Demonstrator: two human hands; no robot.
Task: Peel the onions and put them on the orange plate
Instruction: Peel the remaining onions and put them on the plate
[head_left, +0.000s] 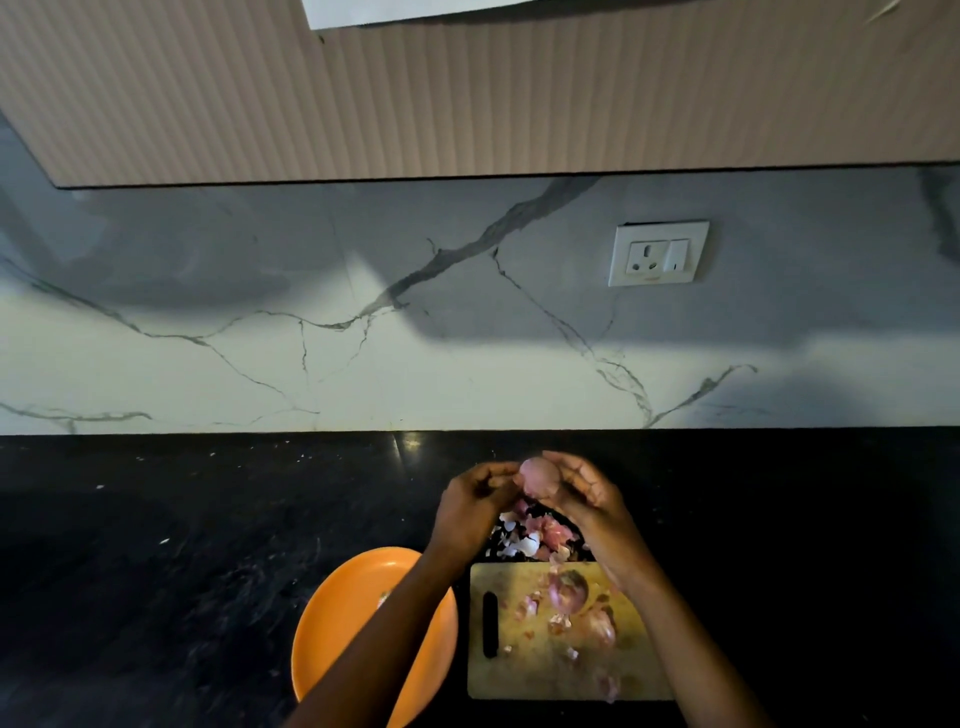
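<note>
Both hands grip one pale onion (540, 475) above the peels (530, 535): right hand (582, 493) cups it, left hand (475, 499) pinches its side; plate (332, 623) nearer left.

Black polished stone countertop (182, 545) w/ faint pale flecks, runs wall to wall under a white marble-look backsplash. Directly on it: round orange plate (332, 639) at near edge; just right of it, apart by a thin gap, a rectangular light wooden cutting board (524, 670) w/ dark handle slot; behind the board, touching its far edge, a heap of pink-and-white onion peels (535, 535)
</note>
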